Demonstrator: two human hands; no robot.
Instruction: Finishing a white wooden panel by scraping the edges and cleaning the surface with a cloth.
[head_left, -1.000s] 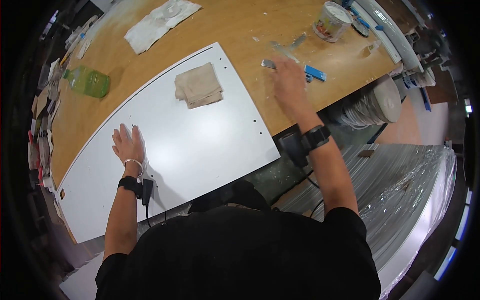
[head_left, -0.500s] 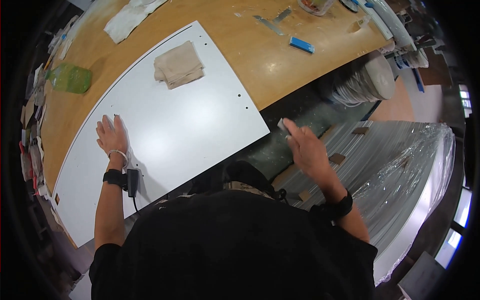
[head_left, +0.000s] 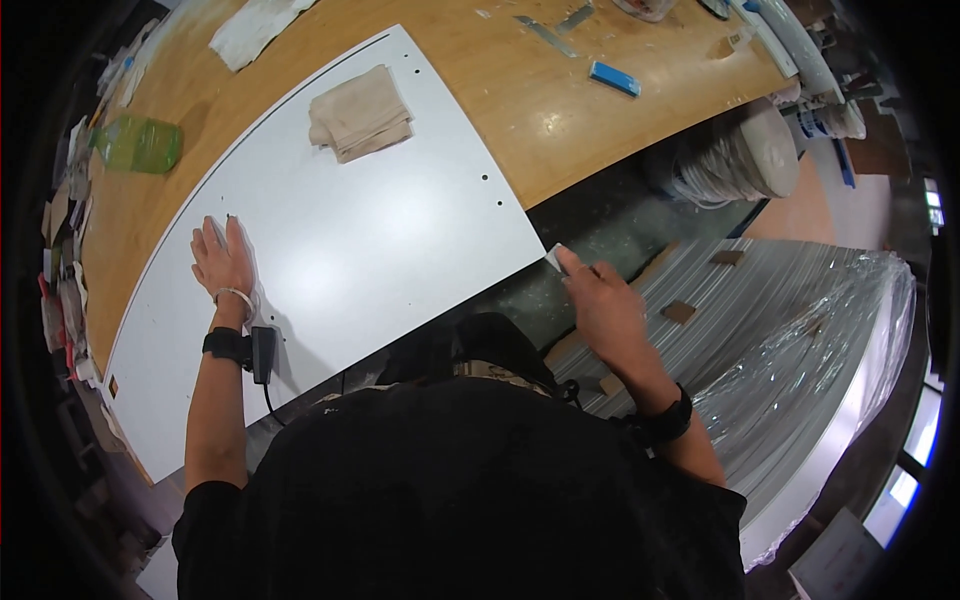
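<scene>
Panel (head_left: 350, 230) on workbench (head_left: 520, 90) (cluttered)

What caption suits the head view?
Left hand flat on a white panel; right hand holds a small pale piece at its corner.

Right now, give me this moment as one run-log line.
left hand: flat on white panel | right hand: small pale tool in grip at panel's near corner | folded cloth: lying on panel

A single head-worn fisheye looks steeply down, close above the white panel (head_left: 340, 240) and workbench (head_left: 520, 90).
</scene>
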